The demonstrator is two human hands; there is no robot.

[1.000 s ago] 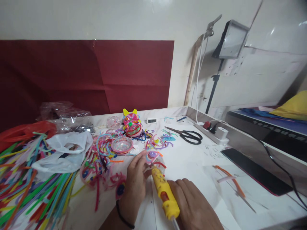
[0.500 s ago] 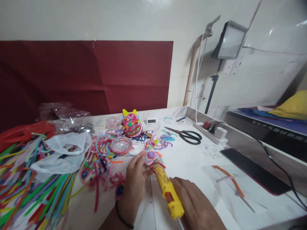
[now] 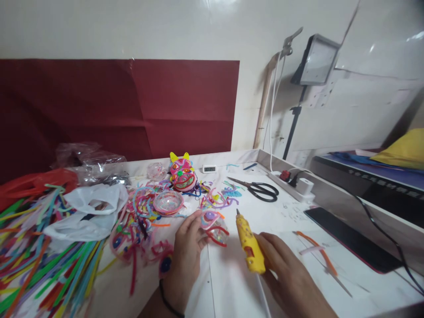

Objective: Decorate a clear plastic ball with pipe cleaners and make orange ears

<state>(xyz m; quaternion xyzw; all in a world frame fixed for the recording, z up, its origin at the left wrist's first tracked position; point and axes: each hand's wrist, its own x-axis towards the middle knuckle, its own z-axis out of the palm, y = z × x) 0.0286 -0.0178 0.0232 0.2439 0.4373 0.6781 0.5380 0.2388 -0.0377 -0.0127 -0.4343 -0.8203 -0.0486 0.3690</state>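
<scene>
Over the smooth white tabletop (image 3: 228, 278), the right hand (image 3: 286, 269) has swung away from the left hand (image 3: 188, 247), its fingers wrapped around a stained yellow plastic glue gun (image 3: 251, 247). Gluing seems paused: the dark metal nozzle (image 3: 237, 212) clears the transparent rounded piece (image 3: 213, 223) with fuzzy pink edging, pinched in the left fingers.

Head-worn view, facing forward and down, tabletop (image 3: 228, 278) near, wall (image 3: 179, 31) beyond (across the upper half)

Flat indoor lt, glare on upper wall (image 3: 185, 31), blurry edges
</scene>
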